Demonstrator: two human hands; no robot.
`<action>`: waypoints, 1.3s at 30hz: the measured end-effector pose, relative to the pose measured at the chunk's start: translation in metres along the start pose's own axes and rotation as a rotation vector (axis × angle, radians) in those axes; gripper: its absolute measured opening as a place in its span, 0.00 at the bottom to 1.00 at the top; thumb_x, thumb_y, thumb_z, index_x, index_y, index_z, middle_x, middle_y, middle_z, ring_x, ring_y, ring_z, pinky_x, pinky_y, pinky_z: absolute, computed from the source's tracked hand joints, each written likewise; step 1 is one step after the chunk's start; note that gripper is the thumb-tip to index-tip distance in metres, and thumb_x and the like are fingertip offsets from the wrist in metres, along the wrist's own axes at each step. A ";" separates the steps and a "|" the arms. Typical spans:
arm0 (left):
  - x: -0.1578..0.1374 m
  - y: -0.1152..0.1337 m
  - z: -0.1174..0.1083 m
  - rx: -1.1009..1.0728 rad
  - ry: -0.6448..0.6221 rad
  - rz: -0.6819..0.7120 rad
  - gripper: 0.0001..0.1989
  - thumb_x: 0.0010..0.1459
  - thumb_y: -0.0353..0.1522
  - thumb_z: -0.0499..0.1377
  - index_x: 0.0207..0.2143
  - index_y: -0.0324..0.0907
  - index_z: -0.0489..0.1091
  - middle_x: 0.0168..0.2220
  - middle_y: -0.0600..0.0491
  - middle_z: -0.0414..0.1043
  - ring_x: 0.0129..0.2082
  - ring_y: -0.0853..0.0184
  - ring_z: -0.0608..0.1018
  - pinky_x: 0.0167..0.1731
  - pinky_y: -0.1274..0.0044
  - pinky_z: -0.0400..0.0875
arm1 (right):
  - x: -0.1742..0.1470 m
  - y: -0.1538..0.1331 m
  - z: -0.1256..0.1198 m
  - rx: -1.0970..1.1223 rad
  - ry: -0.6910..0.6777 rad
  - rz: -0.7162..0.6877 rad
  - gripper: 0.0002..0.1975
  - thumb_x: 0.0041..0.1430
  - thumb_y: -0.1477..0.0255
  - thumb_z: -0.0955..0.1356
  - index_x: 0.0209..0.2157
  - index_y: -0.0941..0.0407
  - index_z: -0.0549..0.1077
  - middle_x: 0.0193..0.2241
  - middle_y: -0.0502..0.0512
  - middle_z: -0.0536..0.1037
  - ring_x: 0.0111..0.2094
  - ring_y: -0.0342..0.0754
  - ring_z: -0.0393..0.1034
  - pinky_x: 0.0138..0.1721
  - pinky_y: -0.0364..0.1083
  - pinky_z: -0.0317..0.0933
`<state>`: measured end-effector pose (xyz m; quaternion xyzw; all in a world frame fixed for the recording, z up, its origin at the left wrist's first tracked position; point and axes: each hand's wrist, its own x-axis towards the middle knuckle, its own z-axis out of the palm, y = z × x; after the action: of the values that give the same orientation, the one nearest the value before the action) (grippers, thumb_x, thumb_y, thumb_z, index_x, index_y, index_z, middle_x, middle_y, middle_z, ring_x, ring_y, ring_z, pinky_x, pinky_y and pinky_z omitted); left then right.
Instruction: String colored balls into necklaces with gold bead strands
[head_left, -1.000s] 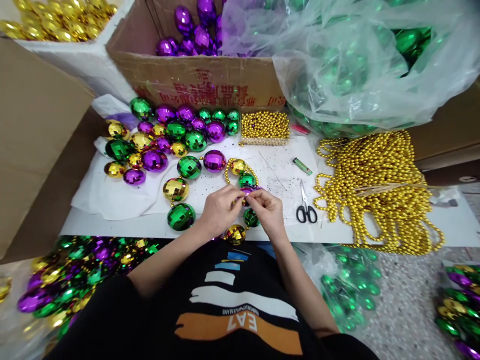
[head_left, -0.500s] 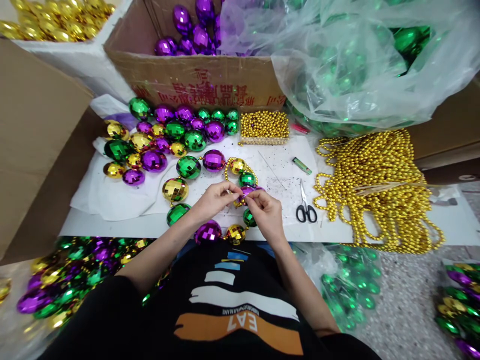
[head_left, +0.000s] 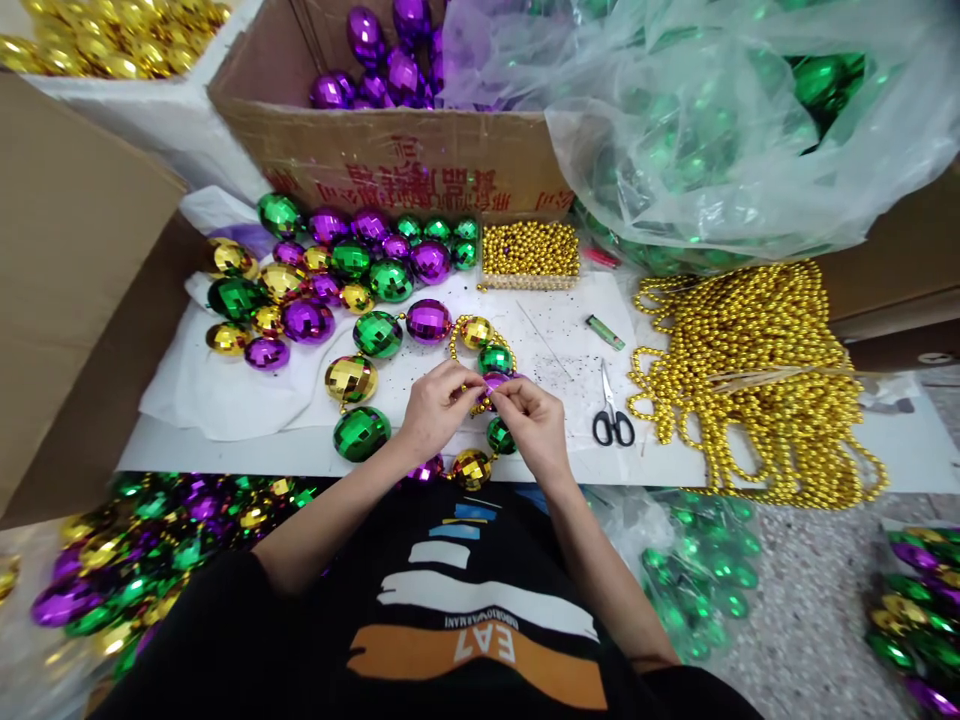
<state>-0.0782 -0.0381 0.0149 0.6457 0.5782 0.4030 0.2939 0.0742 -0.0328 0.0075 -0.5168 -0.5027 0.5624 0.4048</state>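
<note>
A necklace of large shiny faceted beads in purple, green and gold (head_left: 427, 321) lies in a loop on the white work surface. My left hand (head_left: 441, 405) and my right hand (head_left: 534, 418) meet at the loop's right side, above a purple bead (head_left: 496, 381). Thumb and forefinger of each are pinched together on the necklace, almost touching; the thin part between the fingertips is too small to make out. A strand of small gold beads (head_left: 456, 335) curves around the beads just beyond my fingers. My left forearm covers part of the loop's near side.
Scissors (head_left: 610, 410), a green lighter (head_left: 604, 332) and a heap of gold bead strands (head_left: 757, 380) lie to the right. Behind stand a tray of small gold beads (head_left: 530, 255) and a cardboard box (head_left: 405, 160). Loose faceted beads (head_left: 307, 321) crowd the left.
My left wrist and forearm have shifted a little to the right, uncovering the green bead and hiding more of the near purple one. Both pinches stay at the same spot.
</note>
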 end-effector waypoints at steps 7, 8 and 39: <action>-0.003 0.008 0.000 -0.077 -0.028 -0.075 0.04 0.59 0.30 0.58 0.34 0.41 0.73 0.33 0.53 0.74 0.32 0.70 0.75 0.31 0.78 0.68 | -0.001 0.000 -0.002 0.040 0.002 0.019 0.10 0.54 0.64 0.70 0.27 0.57 0.71 0.19 0.44 0.60 0.21 0.38 0.49 0.23 0.41 0.44; -0.005 0.010 -0.001 -0.089 -0.014 -0.104 0.03 0.59 0.31 0.59 0.34 0.41 0.72 0.33 0.53 0.75 0.31 0.70 0.75 0.30 0.79 0.68 | -0.001 0.000 -0.002 0.046 0.004 0.023 0.11 0.54 0.64 0.70 0.27 0.57 0.71 0.19 0.44 0.60 0.21 0.38 0.49 0.23 0.41 0.44; 0.008 0.010 -0.001 -0.890 -0.113 -0.580 0.13 0.44 0.34 0.70 0.32 0.37 0.74 0.24 0.56 0.68 0.20 0.78 0.65 0.14 0.86 0.52 | -0.003 -0.004 -0.008 -0.005 0.011 -0.035 0.11 0.55 0.67 0.69 0.39 0.56 0.74 0.17 0.40 0.49 0.19 0.38 0.43 0.22 0.41 0.40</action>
<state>-0.0738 -0.0323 0.0254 0.2932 0.4894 0.4760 0.6693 0.0825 -0.0342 0.0123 -0.5121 -0.5107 0.5512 0.4160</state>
